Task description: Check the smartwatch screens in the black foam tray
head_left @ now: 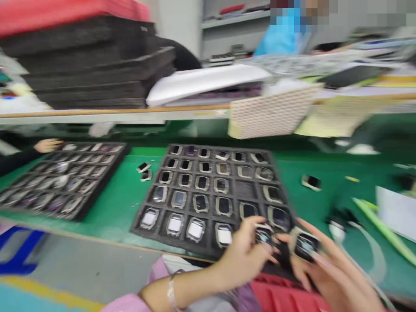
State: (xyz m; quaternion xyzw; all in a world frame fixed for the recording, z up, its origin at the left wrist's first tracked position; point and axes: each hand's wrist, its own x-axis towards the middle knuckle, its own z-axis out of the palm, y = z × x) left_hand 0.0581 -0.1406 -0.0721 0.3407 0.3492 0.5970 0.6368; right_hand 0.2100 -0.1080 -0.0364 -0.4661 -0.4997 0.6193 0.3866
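Note:
My left hand (242, 253) pinches a smartwatch case (264, 235) between thumb and fingers, its screen lit and facing up. In my right hand (334, 266) is a second watch case (305, 245), also with a lit display. Both hands are over the front right corner of a dark foam tray (244, 190). Rows of square watch cases (202, 203) fill most of the tray's compartments. Several in the front row show white faces, such as one watch case (196, 228); many others have dark faces. Fine detail is blurred.
A second filled foam tray (85, 211) lies at left, with another person's hand (48, 145) at its far edge. Loose watch cases (146, 174) lie between the trays, and another watch case (311, 182) at right near cables (338, 229). A shelf (195, 115) overhangs the back.

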